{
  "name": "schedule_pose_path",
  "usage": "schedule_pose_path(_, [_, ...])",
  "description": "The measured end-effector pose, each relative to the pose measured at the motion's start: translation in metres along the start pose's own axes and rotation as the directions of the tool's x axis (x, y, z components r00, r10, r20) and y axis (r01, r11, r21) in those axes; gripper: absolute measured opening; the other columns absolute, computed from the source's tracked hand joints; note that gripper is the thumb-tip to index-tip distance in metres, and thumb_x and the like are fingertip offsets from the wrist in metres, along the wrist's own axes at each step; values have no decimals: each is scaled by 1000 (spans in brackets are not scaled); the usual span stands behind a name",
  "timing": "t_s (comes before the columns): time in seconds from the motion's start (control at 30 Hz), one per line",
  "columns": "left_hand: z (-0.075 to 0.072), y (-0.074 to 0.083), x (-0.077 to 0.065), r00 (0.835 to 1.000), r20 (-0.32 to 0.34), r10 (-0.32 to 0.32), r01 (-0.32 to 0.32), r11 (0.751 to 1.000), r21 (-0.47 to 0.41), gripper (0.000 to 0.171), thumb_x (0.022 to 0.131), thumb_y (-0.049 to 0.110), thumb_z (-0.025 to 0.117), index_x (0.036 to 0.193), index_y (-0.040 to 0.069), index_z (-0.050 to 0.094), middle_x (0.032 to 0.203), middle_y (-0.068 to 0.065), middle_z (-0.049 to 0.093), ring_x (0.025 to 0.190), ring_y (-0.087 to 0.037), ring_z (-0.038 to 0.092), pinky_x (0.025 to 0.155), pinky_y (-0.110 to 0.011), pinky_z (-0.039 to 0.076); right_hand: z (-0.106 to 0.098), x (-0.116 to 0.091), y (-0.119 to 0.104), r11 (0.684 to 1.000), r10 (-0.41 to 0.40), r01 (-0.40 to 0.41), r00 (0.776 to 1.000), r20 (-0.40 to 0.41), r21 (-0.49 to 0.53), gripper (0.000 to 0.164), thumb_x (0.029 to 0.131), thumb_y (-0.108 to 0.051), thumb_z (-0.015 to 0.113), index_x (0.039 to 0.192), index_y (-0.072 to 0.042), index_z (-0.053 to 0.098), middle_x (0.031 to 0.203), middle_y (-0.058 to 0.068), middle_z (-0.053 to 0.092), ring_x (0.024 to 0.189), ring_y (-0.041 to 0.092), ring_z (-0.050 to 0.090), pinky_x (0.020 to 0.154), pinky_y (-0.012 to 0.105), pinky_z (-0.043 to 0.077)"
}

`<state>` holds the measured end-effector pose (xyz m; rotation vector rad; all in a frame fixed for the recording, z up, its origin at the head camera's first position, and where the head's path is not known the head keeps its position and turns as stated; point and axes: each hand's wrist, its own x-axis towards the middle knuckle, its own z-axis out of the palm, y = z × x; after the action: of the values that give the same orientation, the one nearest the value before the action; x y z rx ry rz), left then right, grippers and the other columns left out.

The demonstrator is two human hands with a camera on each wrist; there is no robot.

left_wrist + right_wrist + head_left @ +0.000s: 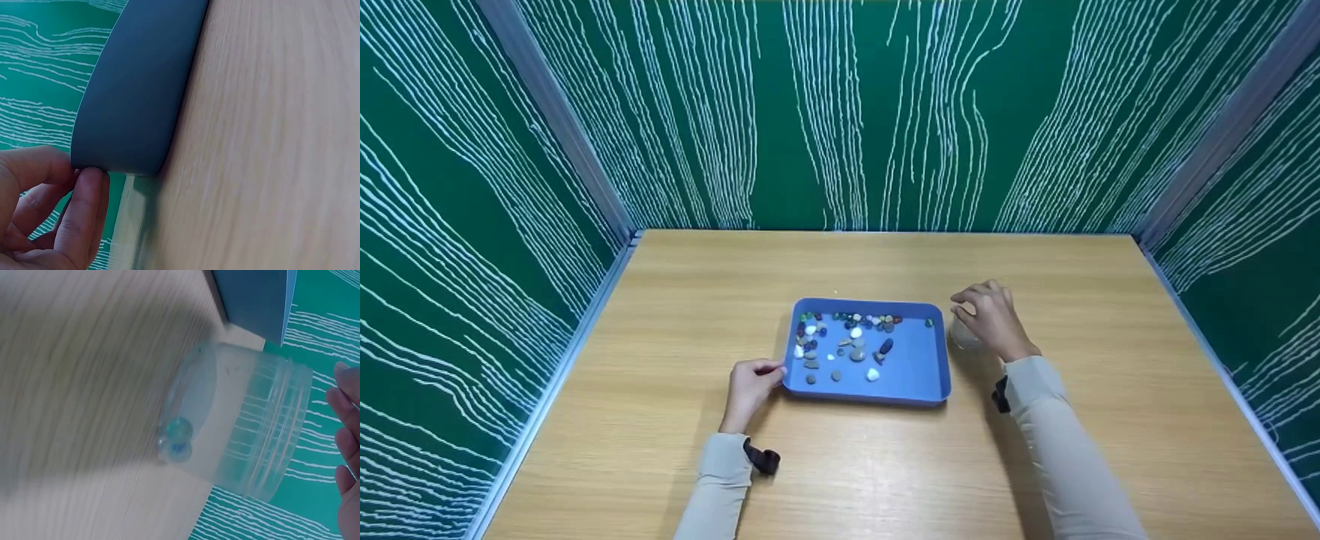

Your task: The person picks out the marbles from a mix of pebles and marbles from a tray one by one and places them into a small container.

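While left hand (pixel 750 386) pinches tray (pixel 915 361), right hand (pixel 991 319), grip unclear, by partly hidden jar (pixel 966 337)

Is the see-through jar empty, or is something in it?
Not empty: in the clear jar, the right wrist view shows at least two glassy marbles at the bottom.

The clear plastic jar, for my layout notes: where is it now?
In the head view, the clear plastic jar stands on the wooden table, just right of the blue rectangular tray, partly hidden by the right hand.
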<state>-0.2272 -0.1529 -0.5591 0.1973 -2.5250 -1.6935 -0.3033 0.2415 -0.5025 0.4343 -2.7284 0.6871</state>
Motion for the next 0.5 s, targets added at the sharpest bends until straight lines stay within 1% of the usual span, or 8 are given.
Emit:
schedule_pose_path(0.1, [0,0,1,1000,3,9,-9,1000,4,17,80,2,71,94,-5,74,99,-21,72,95,-29,66,84,-35,57,2,2,-4,1000,15,-15,1000,19,-3,17,90,-16,67,103,-4,72,105,12,70,98,27,50,86,44,33])
schedule_pose_path(0.17, [0,-1,1,1000,3,12,-12,1000,3,17,80,2,71,94,-5,74,99,-21,72,95,-29,66,84,-35,57,3,3,-7,1000,18,-18,999,28,-2,17,90,-15,67,103,-5,72,105,12,70,98,27,49,87,45,33])
schedule_pose_path(0.27, [0,-1,2,1000,-1,6,-6,1000,1,16,80,3,72,94,-5,74,98,-20,72,92,-25,66,80,-29,57,6,5,-10,1000,12,-11,999,34,-6,17,90,-13,67,104,-4,72,105,12,69,98,27,49,87,46,34])
schedule_pose_path(0.37, [0,-1,1,1000,-2,5,-5,1000,-2,16,80,3,71,93,-5,74,98,-20,72,90,-22,66,76,-25,56,9,6,-12,999,5,-4,999,42,-33,16,90,-12,66,104,-5,72,106,11,70,99,27,50,89,45,36])
schedule_pose_path(0.5, [0,-1,1,1000,-6,-3,3,1000,-9,17,79,3,71,93,-5,74,98,-19,72,91,-22,66,77,-23,55,13,8,-15,998,25,-21,998,66,-51,15,91,-12,65,103,-7,72,107,10,70,101,26,50,90,45,37])
